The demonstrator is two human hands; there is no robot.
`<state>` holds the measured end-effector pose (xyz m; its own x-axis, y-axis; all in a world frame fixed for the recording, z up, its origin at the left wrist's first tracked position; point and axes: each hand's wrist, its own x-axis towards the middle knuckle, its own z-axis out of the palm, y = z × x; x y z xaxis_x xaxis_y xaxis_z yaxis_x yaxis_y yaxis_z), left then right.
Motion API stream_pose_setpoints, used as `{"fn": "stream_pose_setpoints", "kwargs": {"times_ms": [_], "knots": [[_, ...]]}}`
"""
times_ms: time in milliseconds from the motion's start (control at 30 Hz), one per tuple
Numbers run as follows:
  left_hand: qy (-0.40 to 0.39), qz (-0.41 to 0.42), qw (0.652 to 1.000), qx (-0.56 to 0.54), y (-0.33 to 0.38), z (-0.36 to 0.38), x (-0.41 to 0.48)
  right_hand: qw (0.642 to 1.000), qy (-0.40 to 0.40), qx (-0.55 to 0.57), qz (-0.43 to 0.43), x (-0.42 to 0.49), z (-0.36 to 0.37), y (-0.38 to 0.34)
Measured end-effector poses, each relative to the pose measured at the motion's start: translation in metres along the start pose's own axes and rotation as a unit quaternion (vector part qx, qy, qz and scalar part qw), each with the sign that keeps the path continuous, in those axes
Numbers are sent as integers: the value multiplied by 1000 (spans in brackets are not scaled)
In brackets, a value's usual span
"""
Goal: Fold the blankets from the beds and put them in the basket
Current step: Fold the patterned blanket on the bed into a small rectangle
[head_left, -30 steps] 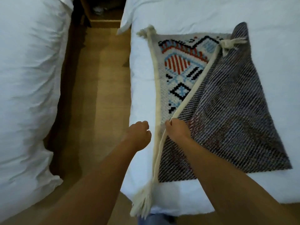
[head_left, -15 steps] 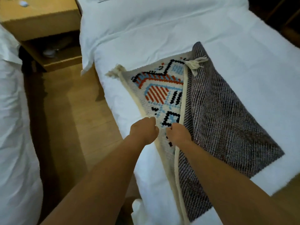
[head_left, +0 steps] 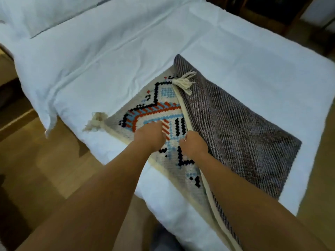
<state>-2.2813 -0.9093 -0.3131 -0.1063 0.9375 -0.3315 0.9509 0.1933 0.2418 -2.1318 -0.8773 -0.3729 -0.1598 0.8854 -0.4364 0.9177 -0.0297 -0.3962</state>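
Woven patterned blanket (head_left: 159, 113) on white bed (head_left: 253, 73): soft, limp, likely light. Right hand (head_left: 194, 144) pinches cream border; left hand (head_left: 150, 135) fisted, contents indiscernible. Grasp corners.

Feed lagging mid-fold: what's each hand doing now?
Left hand: closed fist on the patterned woven blanket; grip unclear.
Right hand: closed, pinching the blanket's cream folded edge.

The blanket (head_left: 235, 134) lies on the bed (head_left: 108, 57), its right half folded over the left; both hands (head_left: 150, 135) rest on it; a pillow (head_left: 45, 13) lies behind.
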Motion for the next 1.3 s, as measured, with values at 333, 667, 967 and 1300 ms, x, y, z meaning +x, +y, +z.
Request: {"fn": "stream_pose_setpoints", "kwargs": {"times_ms": [333, 667, 967, 1300], "knots": [[-63, 15, 994, 85, 15, -16, 183, 999, 25, 29, -15, 140, -14, -11], [-48, 25, 996, 72, 31, 16, 304, 999, 33, -21, -22, 212, 4, -6], [-55, 55, 994, 77, 22, 15, 301, 997, 61, -53, -14, 220, 0, -7], [-43, 54, 990, 123, -92, -8, 208, 992, -31, -80, -87, 155, 20, -74]]}}
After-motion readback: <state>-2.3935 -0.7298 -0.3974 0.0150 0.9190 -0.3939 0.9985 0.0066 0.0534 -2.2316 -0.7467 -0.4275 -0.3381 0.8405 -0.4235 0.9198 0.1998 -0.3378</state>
